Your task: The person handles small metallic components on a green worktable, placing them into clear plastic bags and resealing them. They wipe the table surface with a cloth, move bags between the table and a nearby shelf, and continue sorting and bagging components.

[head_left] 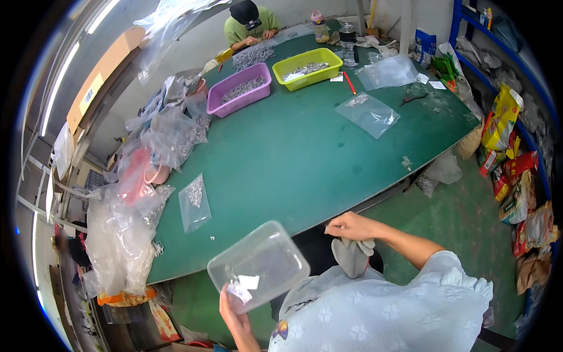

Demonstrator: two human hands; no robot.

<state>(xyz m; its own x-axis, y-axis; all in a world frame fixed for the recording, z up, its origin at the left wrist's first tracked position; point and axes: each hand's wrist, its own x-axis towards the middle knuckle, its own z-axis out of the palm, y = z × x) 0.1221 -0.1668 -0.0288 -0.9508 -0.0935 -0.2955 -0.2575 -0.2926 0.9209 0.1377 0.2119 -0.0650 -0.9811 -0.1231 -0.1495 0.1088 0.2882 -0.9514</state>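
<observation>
The left hand (234, 314) grips a clear plastic container (258, 264) by its near rim, thumb on the inner face where white paper slips lie. The container is tilted, its open side toward the camera, and sits off the near edge of the green table (305, 158), at 7 o'clock from the table centre.

The right hand (352, 226) is closed on a grey cloth (352, 255), pinching its top; the cloth hangs down in front of the person's light shirt. This hand is at 3 o'clock from the container, just beyond the table edge.

On the table:
- A small clear bag of metal parts (194, 199) lies at 11 o'clock from the container.
- A larger clear bag (369, 113) lies at 1 o'clock from the table centre.
- A purple tray (239, 89) and a yellow tray (307, 68), both holding metal parts, stand at 12 o'clock, side by side.
- A heap of clear bags (135, 193) occupies the 9 o'clock edge.

A second person in a green shirt (251, 26) sits at the far end.
</observation>
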